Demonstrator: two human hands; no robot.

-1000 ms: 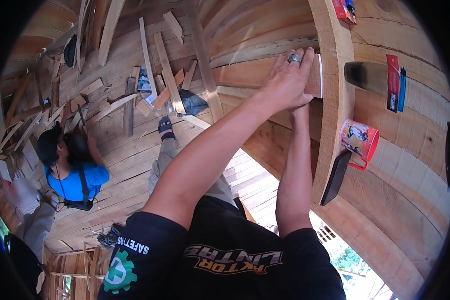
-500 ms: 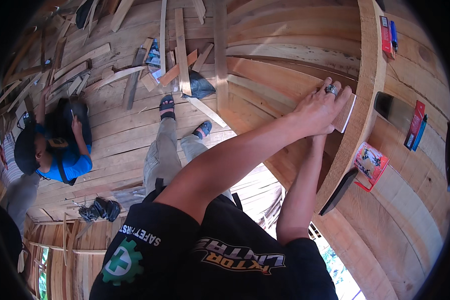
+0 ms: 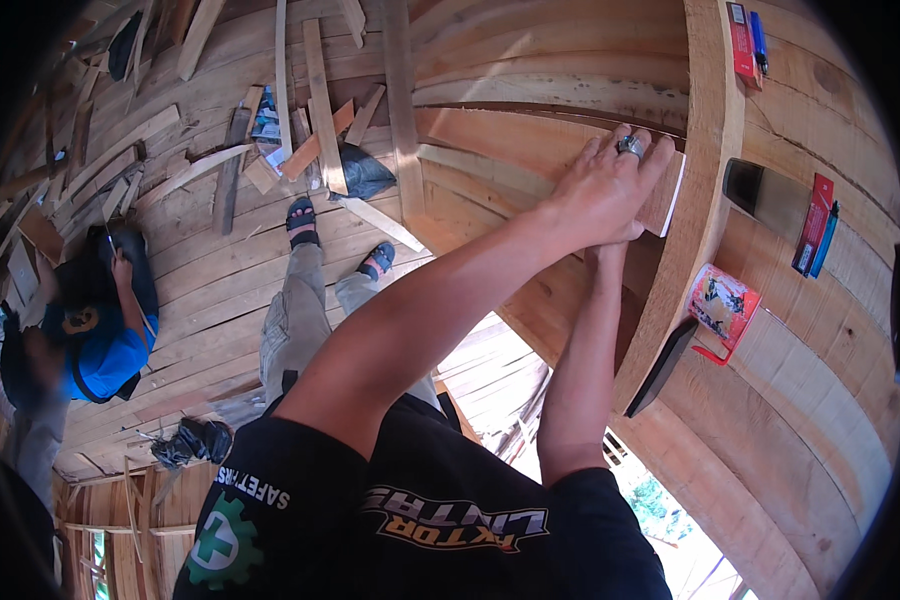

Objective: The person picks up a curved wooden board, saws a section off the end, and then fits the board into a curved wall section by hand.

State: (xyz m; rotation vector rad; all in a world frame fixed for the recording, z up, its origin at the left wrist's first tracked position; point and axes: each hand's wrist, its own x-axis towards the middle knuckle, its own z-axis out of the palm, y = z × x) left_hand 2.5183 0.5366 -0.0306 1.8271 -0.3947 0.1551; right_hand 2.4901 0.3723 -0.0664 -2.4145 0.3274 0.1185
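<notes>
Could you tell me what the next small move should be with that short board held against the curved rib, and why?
Probably press the short board flatter and slide it snug to the curved rib. The left hand lies spread on it, the right hand is mostly hidden beneath, and the board's white end already meets the rib.

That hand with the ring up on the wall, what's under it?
The left hand lies flat on a short wooden board against the curved rib. The right hand is hidden beneath it; only its forearm shows.
</notes>
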